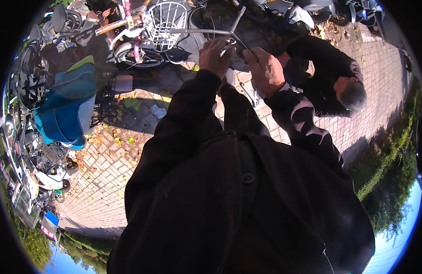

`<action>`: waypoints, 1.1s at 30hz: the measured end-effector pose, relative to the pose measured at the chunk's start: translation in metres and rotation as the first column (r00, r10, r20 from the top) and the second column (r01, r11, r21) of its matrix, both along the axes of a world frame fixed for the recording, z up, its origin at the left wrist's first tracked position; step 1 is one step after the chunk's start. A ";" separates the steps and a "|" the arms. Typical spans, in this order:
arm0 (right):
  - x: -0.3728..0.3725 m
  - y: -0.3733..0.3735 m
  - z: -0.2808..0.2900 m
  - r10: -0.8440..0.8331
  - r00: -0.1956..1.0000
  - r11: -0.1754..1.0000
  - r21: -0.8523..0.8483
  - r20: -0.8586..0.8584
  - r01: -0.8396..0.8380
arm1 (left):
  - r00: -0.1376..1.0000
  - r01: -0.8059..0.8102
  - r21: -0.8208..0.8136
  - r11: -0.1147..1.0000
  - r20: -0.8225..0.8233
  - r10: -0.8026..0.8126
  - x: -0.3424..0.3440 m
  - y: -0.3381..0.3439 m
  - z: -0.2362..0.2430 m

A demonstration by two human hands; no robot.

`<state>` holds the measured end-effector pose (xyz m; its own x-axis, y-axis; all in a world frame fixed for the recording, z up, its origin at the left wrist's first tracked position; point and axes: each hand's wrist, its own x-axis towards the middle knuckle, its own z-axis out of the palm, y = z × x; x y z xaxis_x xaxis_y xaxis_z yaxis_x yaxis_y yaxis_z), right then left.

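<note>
My left hand [213, 59] has its fingers closed around a small shiny metal piece [228, 45], just below a bent metal handlebar [206, 31]. My right hand [265, 71] is curled beside it, closer to a thin bar or cable slanting down from the handlebar; what its fingertips hold is unclear. Just beyond my hands stands a white wire basket [161, 25] on a pink bicycle [136, 51]. Below the hands, some small metal tools or parts [251, 93] lie on the brick paving, partly hidden by my leg.
Another person [336, 77] in dark clothing bends low close at my right. Parked bikes and scooters [49, 173] crowd the left and top, one with a teal cover [65, 105]. Brick paving [101, 182] has fallen leaves. Greenery [389, 169] lines the far right.
</note>
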<state>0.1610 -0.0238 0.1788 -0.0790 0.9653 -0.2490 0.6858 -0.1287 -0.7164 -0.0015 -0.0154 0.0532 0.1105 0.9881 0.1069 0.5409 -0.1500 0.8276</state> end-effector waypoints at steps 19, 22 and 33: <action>0.011 -0.005 -0.003 -0.158 0.964 0.985 0.035 -0.213 0.169 | 0.980 -0.031 -0.072 0.997 0.196 0.044 -0.011 -0.008 -0.027; 0.013 -0.014 -0.013 -0.167 0.961 0.986 -0.029 -0.221 0.164 | 0.976 0.076 -0.261 0.962 0.217 -0.019 -0.020 -0.005 -0.026; 0.030 -0.046 -0.035 -0.223 0.958 0.969 -0.152 -0.181 0.197 | 0.929 0.102 -0.270 0.957 0.369 0.005 -0.021 -0.005 -0.030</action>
<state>0.1907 -0.0700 0.1437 0.0623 0.9252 -0.3744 0.4821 -0.3563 -0.8004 -0.0225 -0.0204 0.0231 0.1656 0.9774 -0.1314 0.1940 0.0984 0.9761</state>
